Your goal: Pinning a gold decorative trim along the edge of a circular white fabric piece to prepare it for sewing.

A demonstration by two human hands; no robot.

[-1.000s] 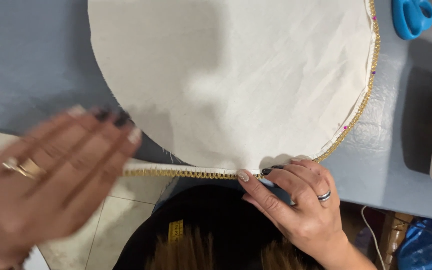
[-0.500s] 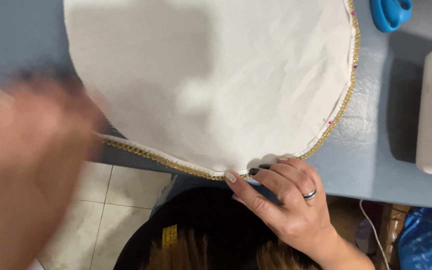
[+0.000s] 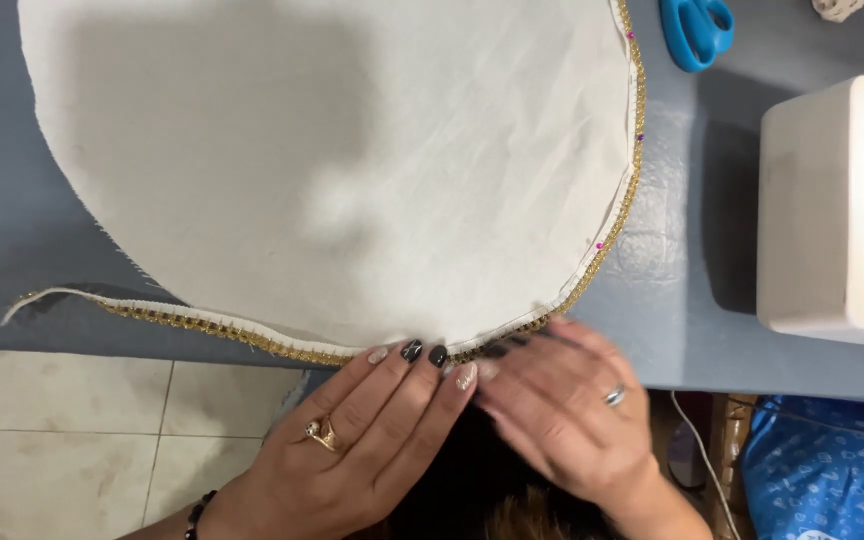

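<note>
One round cream cloth point(image 3: 352, 170) lies flat on the grey table point(image 3: 12, 220), edged with one strip of gold trim point(image 3: 252, 340) whose loose end trails off at the near left. Two hands meet at its near edge: the left hand point(image 3: 352, 450) rests its flat, close-set fingers on the trim, while the right hand point(image 3: 562, 420) is blurred, so I cannot tell its grip. Three pink pins point(image 3: 600, 245) dot the right edge. Far right sit one pair of blue scissors point(image 3: 697, 30) and one white box point(image 3: 837, 210). Half a second ago the left hand was off to the left, away from the cloth
</note>
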